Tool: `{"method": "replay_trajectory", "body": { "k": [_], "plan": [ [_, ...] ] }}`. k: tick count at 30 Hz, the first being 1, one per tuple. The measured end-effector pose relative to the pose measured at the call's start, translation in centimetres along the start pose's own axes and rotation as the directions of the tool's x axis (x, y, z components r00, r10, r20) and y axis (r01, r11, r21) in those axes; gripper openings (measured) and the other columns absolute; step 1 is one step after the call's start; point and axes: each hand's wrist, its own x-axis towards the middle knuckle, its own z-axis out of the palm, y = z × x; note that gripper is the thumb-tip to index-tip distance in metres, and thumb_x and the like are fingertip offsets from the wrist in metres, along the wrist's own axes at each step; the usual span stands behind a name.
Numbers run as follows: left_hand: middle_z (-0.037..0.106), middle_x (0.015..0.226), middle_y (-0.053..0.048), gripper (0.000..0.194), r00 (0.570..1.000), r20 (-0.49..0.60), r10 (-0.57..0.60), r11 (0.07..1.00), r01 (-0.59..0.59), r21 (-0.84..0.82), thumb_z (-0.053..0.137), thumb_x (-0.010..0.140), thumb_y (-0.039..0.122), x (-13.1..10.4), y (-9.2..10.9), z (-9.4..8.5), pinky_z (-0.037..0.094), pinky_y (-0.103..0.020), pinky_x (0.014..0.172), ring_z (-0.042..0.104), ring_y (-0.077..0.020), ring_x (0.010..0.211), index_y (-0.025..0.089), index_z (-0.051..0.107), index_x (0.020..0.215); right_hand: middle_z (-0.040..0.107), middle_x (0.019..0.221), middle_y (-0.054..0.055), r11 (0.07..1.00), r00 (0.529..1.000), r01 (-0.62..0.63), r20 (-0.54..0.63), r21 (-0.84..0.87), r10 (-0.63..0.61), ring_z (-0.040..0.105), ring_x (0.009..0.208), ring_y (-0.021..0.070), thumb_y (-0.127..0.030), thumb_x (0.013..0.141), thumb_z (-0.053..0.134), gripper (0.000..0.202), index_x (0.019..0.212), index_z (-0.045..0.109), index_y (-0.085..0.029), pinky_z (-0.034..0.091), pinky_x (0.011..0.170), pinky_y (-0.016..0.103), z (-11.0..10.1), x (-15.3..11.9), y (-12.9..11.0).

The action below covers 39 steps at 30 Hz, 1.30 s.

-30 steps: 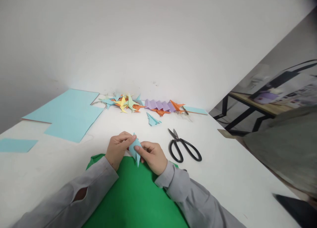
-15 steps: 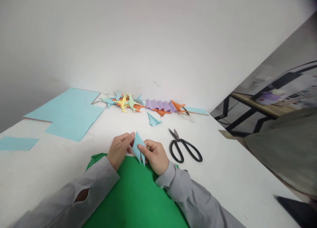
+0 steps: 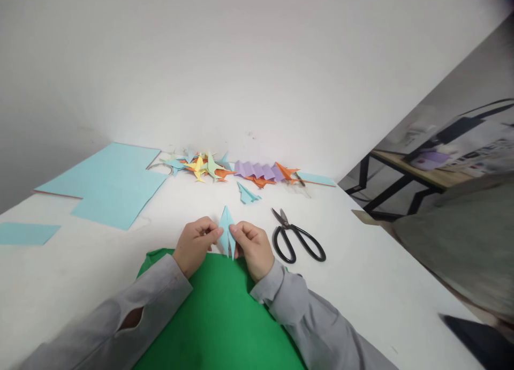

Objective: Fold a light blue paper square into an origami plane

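A light blue folded paper (image 3: 226, 225), narrow and diamond-shaped with two points at its lower end, is held upright between my hands. My left hand (image 3: 196, 243) pinches its left edge between thumb and fingers. From the other side, my right hand (image 3: 254, 247) grips it, thumb on the front and fingers behind. Just beyond the hands lies a small blue folded paper figure (image 3: 248, 194). Black-handled scissors (image 3: 288, 232) rest to the right of my right hand, blades partly apart and pointing away. Green cloth (image 3: 225, 311) shows below the hands.
Blue paper sheets (image 3: 108, 180) lie at the back left, with a smaller blue piece (image 3: 28, 233) nearer the left edge. Along the wall sit several colourful folded paper figures (image 3: 201, 167) and a purple pleated strip (image 3: 257, 171). A dark flat object (image 3: 477, 338) is at the lower right.
The folded paper has turned to face me more squarely, its centre crease now showing. My left thumb and fingers have moved down and closed on its left edge.
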Motion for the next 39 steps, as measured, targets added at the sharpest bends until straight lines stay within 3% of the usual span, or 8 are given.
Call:
{"method": "replay_trajectory", "body": {
  "k": [9,15,18,21,25,31,35,39],
  "plan": [
    [0.056,0.047,0.001,0.021,0.997,0.023,-0.074,0.978,0.077,-0.194,0.065,0.062,0.034,-0.09,0.39,0.19,0.039,-0.02,0.04,0.049,-0.0091,0.042,0.013,0.062,0.062,0.044,0.031,-0.004,1.0,0.999,-0.003,0.042,-0.016,0.003,0.034,0.028,0.0041,-0.049,0.076,0.053,0.047,0.043,0.046,-0.015,0.025,0.035,0.018,0.14,-0.23,-0.24],
    [0.062,0.055,-0.002,0.022,0.986,-0.004,-0.164,0.911,0.15,-0.384,0.068,0.06,0.03,-0.03,0.08,0.2,0.045,-0.022,0.044,0.054,-0.0104,0.044,0.012,0.062,0.069,0.047,0.036,-0.006,0.992,0.999,-0.038,0.016,0.121,0.037,0.041,0.03,0.0059,-0.05,0.075,0.053,0.039,0.056,0.05,-0.016,0.027,0.034,0.018,0.26,-0.07,-0.22],
    [0.059,0.051,0.0,0.02,0.987,0.026,-0.161,0.918,0.159,-0.364,0.068,0.06,0.029,-0.03,0.0,0.1,0.04,-0.019,0.039,0.049,-0.0076,0.039,0.012,0.06,0.065,0.047,0.034,-0.006,0.997,0.999,-0.013,0.054,0.075,0.009,0.039,0.03,0.0048,-0.042,0.07,0.063,0.034,0.053,0.049,-0.016,0.028,0.036,0.017,0.21,-0.18,-0.34],
    [0.044,0.034,0.004,0.026,0.989,0.057,-0.138,0.945,0.148,-0.29,0.065,0.064,0.031,0.01,-0.05,-0.01,0.028,-0.016,0.033,0.038,-0.0043,0.032,0.012,0.053,0.051,0.048,0.035,-0.006,0.998,0.998,0.005,0.07,0.066,-0.01,0.038,0.03,0.0044,-0.039,0.069,0.064,0.031,0.055,0.05,-0.015,0.028,0.036,0.017,0.15,-0.31,-0.34],
    [0.046,0.036,0.003,0.027,0.986,0.061,-0.154,0.95,0.165,-0.264,0.064,0.064,0.033,0.14,-0.1,-0.07,0.028,-0.017,0.033,0.039,-0.0058,0.032,0.012,0.054,0.051,0.05,0.037,-0.005,0.997,0.996,0.013,0.089,0.082,-0.02,0.04,0.031,0.0045,-0.039,0.069,0.063,0.031,0.054,0.05,-0.015,0.028,0.035,0.017,0.13,-0.31,-0.28],
    [0.047,0.041,0.004,0.022,0.974,0.032,-0.226,0.881,0.218,-0.42,0.066,0.062,0.031,0.37,-0.15,-0.2,0.029,-0.017,0.034,0.039,-0.0051,0.034,0.011,0.058,0.059,0.053,0.052,-0.006,0.985,0.997,0.02,0.066,0.172,-0.032,0.044,0.033,0.0051,-0.034,0.073,0.059,0.02,0.083,0.056,-0.018,0.031,0.034,0.017,0.17,-0.13,-0.3],
    [0.046,0.038,0.004,0.022,0.973,0.033,-0.228,0.879,0.221,-0.423,0.066,0.062,0.031,0.49,-0.19,-0.21,0.028,-0.017,0.034,0.039,-0.0051,0.033,0.012,0.057,0.057,0.053,0.065,-0.004,0.99,0.984,0.134,0.109,0.046,-0.138,0.048,0.036,0.0045,-0.024,0.07,0.059,0.02,0.089,0.059,-0.02,0.035,0.036,0.018,0.27,-0.39,-0.17],
    [0.045,0.036,0.004,0.024,0.977,0.014,-0.213,0.906,0.202,-0.373,0.066,0.063,0.032,0.55,-0.36,-0.09,0.029,-0.018,0.035,0.04,-0.0058,0.033,0.012,0.056,0.055,0.05,0.056,-0.004,0.98,0.981,0.173,0.111,-0.101,-0.161,0.048,0.037,0.006,-0.024,0.075,0.052,0.018,0.088,0.062,-0.018,0.036,0.037,0.019,0.33,-0.75,-0.13]
  ]
}}
